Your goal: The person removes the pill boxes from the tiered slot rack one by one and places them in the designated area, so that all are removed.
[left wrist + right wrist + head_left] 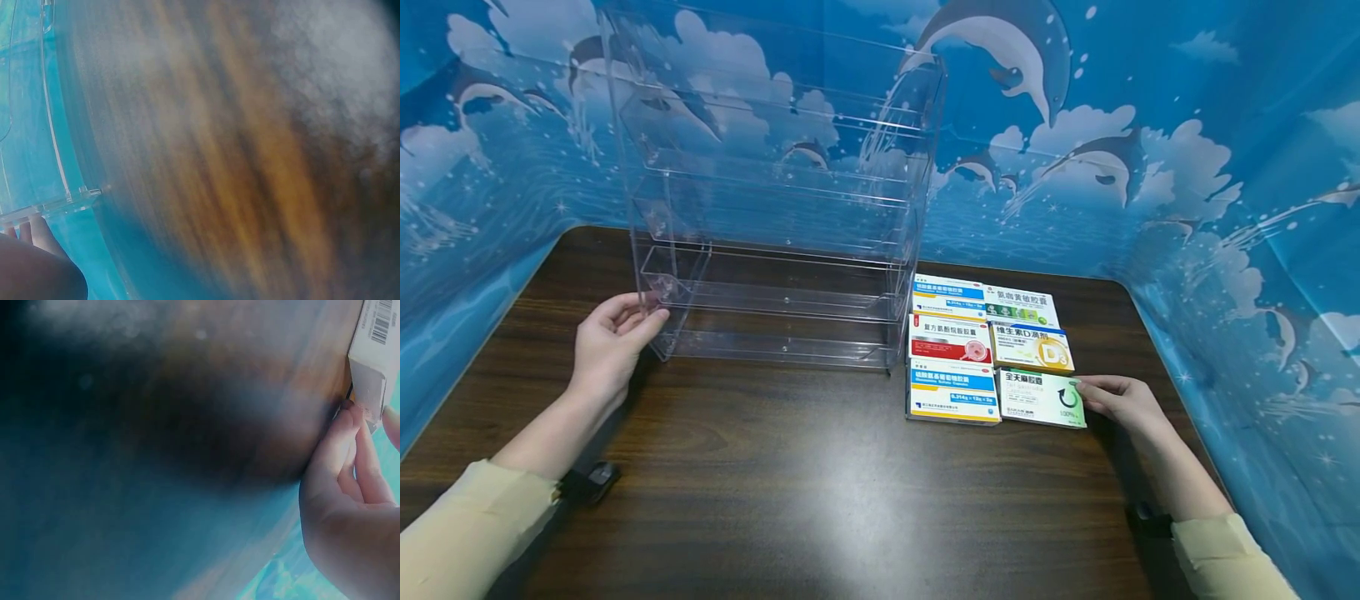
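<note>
A clear acrylic display rack [782, 304] with several tiers stands upright on the table's left half. My left hand [617, 337] pinches its lower left side panel between thumb and fingers; in the left wrist view the fingers [40, 234] show against the clear edge. At right, my right hand [1123, 404] holds the right end of a white and green medicine box [1037, 398] with its fingertips. That box lies flat at the near right corner of a block of medicine boxes. The right wrist view shows the fingertips [350, 415] at the box's end, thumb at the other side.
Beside it lie a blue and yellow medicine box [953, 392], a red and white one [950, 339], a vitamin D box [1032, 346] and two more behind. The dark wooden table [760, 483] has rounded back corners. A blue dolphin-print cloth [1225, 150] hangs around it.
</note>
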`<state>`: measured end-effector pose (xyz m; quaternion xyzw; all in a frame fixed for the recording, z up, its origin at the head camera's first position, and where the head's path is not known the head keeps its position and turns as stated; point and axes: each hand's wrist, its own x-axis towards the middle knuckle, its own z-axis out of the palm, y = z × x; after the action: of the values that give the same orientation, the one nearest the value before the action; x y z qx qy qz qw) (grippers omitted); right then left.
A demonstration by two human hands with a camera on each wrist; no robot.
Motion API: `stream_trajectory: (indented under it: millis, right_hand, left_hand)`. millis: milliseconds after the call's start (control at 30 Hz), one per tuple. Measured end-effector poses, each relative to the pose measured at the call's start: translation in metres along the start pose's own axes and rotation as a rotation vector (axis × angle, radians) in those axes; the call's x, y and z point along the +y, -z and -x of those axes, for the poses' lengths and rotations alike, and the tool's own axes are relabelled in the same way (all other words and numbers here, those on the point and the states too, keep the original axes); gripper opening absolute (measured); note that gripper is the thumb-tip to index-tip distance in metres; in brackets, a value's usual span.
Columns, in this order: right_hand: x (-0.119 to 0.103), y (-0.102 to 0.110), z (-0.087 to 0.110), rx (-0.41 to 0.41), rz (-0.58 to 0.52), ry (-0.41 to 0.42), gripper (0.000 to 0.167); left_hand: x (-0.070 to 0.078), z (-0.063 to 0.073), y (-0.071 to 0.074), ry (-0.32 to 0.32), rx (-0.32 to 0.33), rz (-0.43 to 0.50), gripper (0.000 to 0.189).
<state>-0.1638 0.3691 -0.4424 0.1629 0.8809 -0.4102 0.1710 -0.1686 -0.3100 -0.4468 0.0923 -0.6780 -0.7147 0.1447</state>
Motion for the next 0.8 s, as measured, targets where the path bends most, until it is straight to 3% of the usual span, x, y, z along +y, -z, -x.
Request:
stream_trajectory:
  millis: [533,800]
  right_hand:
    - [-0.001,-0.009,0.010,0.041,0.037,0.052,0.074]
    - [0.000,-0.011,0.010,0.048,0.054,0.053,0.072]
  left_hand:
    - [0.001,0.001,0.001,0.005,-0.007,-0.033,0.026]
    - [0.001,0.001,0.001,0.010,-0.005,-0.006,0.026]
